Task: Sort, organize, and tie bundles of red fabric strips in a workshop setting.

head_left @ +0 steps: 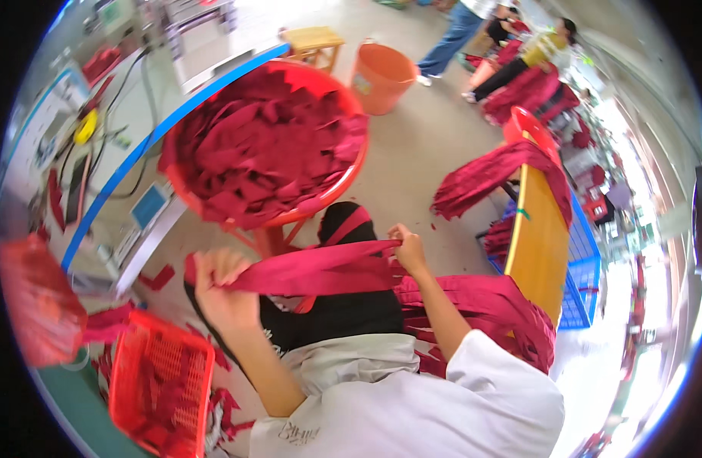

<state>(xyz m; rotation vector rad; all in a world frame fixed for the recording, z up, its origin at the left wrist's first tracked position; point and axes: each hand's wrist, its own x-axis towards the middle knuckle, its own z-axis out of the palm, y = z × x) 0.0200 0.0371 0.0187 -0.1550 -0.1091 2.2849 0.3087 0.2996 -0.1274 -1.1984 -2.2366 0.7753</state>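
A long maroon fabric strip (320, 269) is stretched across my lap, over black trousers. My left hand (227, 286), a little blurred, is closed on its left end. At the other end, my right hand (408, 248) pinches the strip between thumb and fingers. More maroon fabric (488, 301) lies in a heap beside my right thigh, under my right forearm. In front of my knees stands a red basin (356, 169), piled high with cut maroon pieces (267, 141).
To my left is a worktable with a blue edge (106, 191), holding cables. A red plastic basket (206, 382) of scraps stands below it. On my right are a wooden bench (546, 229) and blue crate (585, 278). An orange bucket (385, 76), stool (313, 38) and people are farther off.
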